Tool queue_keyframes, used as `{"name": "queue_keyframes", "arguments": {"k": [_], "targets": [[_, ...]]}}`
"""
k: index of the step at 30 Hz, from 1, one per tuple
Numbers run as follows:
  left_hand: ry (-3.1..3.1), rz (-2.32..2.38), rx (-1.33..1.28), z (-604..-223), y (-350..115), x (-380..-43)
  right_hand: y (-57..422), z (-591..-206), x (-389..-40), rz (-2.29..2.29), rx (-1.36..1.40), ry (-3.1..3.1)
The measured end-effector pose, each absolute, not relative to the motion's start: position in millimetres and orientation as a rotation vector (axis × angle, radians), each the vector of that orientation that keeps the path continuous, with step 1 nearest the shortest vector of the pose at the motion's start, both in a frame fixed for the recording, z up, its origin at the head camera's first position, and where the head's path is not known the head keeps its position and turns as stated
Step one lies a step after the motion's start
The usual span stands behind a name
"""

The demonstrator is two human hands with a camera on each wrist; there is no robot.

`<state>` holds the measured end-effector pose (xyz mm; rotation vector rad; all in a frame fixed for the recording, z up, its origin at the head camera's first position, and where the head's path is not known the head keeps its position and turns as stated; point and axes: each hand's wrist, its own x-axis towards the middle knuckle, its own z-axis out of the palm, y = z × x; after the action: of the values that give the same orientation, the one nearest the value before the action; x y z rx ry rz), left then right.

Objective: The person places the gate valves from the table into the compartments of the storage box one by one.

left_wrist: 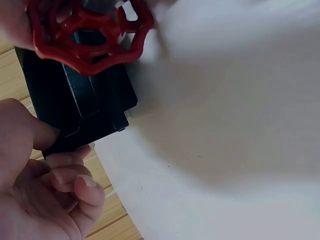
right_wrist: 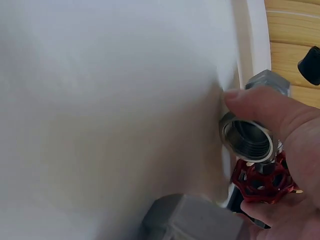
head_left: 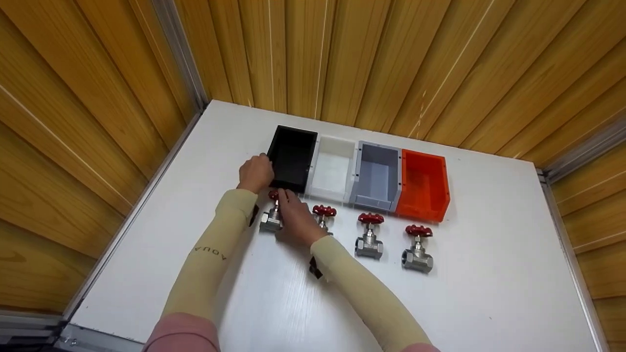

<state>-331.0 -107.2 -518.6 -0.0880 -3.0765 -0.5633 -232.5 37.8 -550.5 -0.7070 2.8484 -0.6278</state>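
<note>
My left hand [head_left: 257, 173] pinches the near left part of a black plastic storage bin [head_left: 293, 156]; the left wrist view shows thumb and fingers on its edge. My right hand [head_left: 298, 215] reaches between two gate valves to the same bin's front edge, and black plastic shows between its fingers in the right wrist view. Beside those fingers stands the first valve [head_left: 270, 220], its red handwheel [left_wrist: 90, 45] large in the left wrist view. A second valve [head_left: 324, 211] is partly hidden by the right hand. Another finger lies close to a threaded valve opening [right_wrist: 247, 140].
White [head_left: 332, 168], grey [head_left: 377, 176] and orange [head_left: 423, 186] bins stand in a row right of the black one. Two more valves, a third [head_left: 369, 244] and a fourth [head_left: 417, 256], stand before them. Wood-look panels [head_left: 342, 58] border the white table [head_left: 464, 303].
</note>
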Motion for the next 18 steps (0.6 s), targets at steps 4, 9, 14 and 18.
{"name": "queue_keyframes", "arguments": {"k": [4,9,14,18], "targets": [[-3.074,-0.579,-0.086,-516.3,-108.4,-332.1,37.2,-550.1,-233.4,-0.66,-0.666,2.832],[-3.079,-0.598,-0.086,-516.4,-108.0,-332.5,38.0,-549.8,-233.4,-0.68,-0.669,2.825],[-3.076,-0.605,-0.078,-518.0,-107.3,-333.0,39.0,-551.4,-234.6,-0.722,-0.703,2.844],[-3.073,-0.612,-0.069,-518.0,-107.4,-332.6,39.1,-552.2,-235.1,-0.77,-0.698,2.823]]}}
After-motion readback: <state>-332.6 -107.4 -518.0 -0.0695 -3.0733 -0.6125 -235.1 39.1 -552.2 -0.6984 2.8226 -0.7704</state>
